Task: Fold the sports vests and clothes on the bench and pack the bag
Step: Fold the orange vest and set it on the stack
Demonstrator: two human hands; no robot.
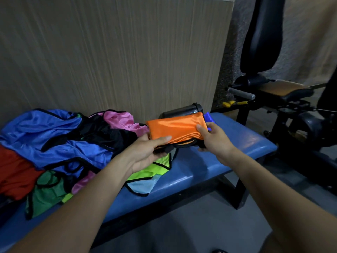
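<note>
Two bare forearms reach forward. The left hand (145,152) and right hand (213,139) each pinch an end of a folded orange vest (176,127), held above the blue tabletop (228,143). A pile of colourful vests (60,143) lies at left.

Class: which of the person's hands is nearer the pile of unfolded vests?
Left. The left hand grips the orange vest right beside the pile; the right hand holds its far end.

orange vest (176,127) — glossy, smooth cloth
</note>
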